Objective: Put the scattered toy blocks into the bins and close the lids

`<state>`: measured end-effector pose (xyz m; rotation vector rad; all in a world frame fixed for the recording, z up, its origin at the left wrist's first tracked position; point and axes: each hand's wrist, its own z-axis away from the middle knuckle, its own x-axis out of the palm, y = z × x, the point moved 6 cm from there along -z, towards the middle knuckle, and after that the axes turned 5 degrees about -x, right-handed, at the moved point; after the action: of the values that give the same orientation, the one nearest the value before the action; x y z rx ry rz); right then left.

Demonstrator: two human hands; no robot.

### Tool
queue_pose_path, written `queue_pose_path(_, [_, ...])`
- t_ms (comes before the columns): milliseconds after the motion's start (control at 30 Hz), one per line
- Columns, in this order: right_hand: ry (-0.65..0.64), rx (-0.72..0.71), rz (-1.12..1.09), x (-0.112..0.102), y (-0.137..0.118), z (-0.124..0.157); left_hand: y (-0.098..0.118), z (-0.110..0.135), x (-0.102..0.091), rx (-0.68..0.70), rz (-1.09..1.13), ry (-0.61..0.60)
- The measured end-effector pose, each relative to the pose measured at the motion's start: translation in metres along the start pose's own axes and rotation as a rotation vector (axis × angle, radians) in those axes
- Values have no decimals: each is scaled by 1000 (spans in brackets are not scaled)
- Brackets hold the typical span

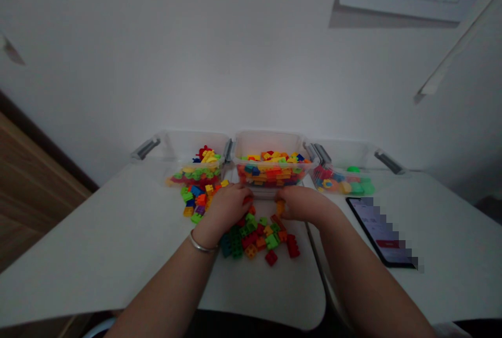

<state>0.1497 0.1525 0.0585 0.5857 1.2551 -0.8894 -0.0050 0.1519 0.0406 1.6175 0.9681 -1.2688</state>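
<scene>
Left hand: A person's bare left hand [229, 207], a thin silver bangle [203, 242] at the wrist, curves down just in front of the middle bin, its fingers [243, 194] reaching toward a small red plastic brick [248, 200].

Right hand: The bare right hand [304, 204] arches opposite, just beside a yellow-orange plastic brick [280, 207].

Grip: Hands close together, fingertips nearly meeting; the fingers hide what lies beneath, so whether either hand is clamped on a brick cannot be told.

Loose bricks: A pile of green, red and orange plastic building bricks [254, 238] lies on the white table [98, 254], toward its near edge, below the hands. A second scatter of blue, yellow and green bricks [196, 199] sits left of the left hand.

Phone: A black smartphone [380, 233], screen lit and partly pixelated, lies flat on the table's right side.

Bins: Three clear plastic bins with grey latches stand side by side along the far edge. The left bin [196, 144] holds red, yellow and green pieces; the middle bin [270, 142] holds orange, yellow, red and blue bricks; the right bin [341, 152] holds red, orange and green pieces.

Background: A plain white wall [235, 55] rises behind, with a wooden panel [35, 186] at far left.
</scene>
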Motion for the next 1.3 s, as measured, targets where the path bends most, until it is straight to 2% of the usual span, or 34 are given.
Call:
queue_pose_path(100, [208, -80, -118, -30, -3, 20, -1, 0, 2, 3, -5, -1])
queue_pose_path(200, [525, -97, -208, -59, 9, 37, -2, -1, 3, -2, -13, -1])
queue_pose_path(300, [873, 47, -247, -73, 34, 47, -1, -1, 2, 0, -21, -10])
queue_pose_path(333, [955, 105, -248, -73, 43, 48, 0, -1, 1, 1, -26, -15])
queue_pose_path(400, [1036, 201, -219, -70, 54, 46, 0, -1, 0, -1, -32, -24])
queue_pose_path(567, [986, 381, -26, -59, 66, 34, 0, -1, -1, -11, -25, -45])
queue_pose_path(667, [946, 376, 23, -54, 66, 28, 0, -1, 1, 1, -33, -32])
queue_pose_path(800, [964, 372, 45, -51, 63, 25, -2, -2, 5, 20, 1, -34])
queue_pose_path(933, [1020, 318, 20, -58, 55, 32, -4, -3, 7, 34, 72, -52])
queue_pose_path(1067, [1062, 143, -41, -70, 37, 43, -6, -3, 8, 42, 95, -65])
queue_pose_path(1167, [979, 22, -125, -72, 19, 44, -8, -3, 9, 43, 52, -60])
queue_pose_path(1300, [682, -8, -200, -58, -2, 29, -7, -3, 8, 52, 38, -43])
